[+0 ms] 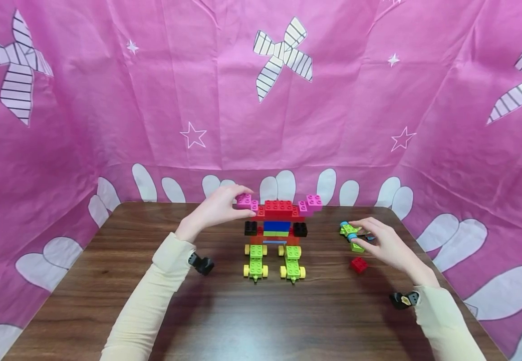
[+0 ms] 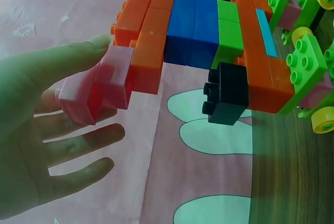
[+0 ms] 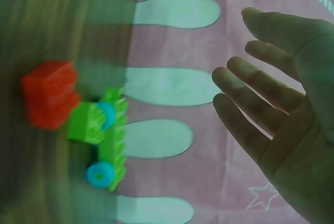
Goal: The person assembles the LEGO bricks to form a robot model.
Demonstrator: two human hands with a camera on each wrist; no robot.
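Observation:
A figure built of toy building bricks (image 1: pixel 278 209) stands upright at the middle of the table. Red bricks form its top, blue and lime bricks its middle, and black bricks stick out at both sides. Two lime wheel bases (image 1: pixel 256 260) with yellow wheels carry it. My left hand (image 1: pixel 216 206) pinches the pink bricks (image 2: pixel 114 78) at the figure's left arm, thumb on one side and index finger behind. Over at the right, my right hand (image 1: pixel 389 246) hovers above a lime wheel base with blue wheels (image 3: pixel 112 140), fingers spread and relaxed, holding nothing.
A loose red brick (image 1: pixel 358 264) lies near the right hand, beside a small lime brick (image 3: pixel 85 122). The brown wooden table (image 1: pixel 261 321) ends at a pink patterned cloth (image 1: pixel 225 110) hanging behind and at both sides.

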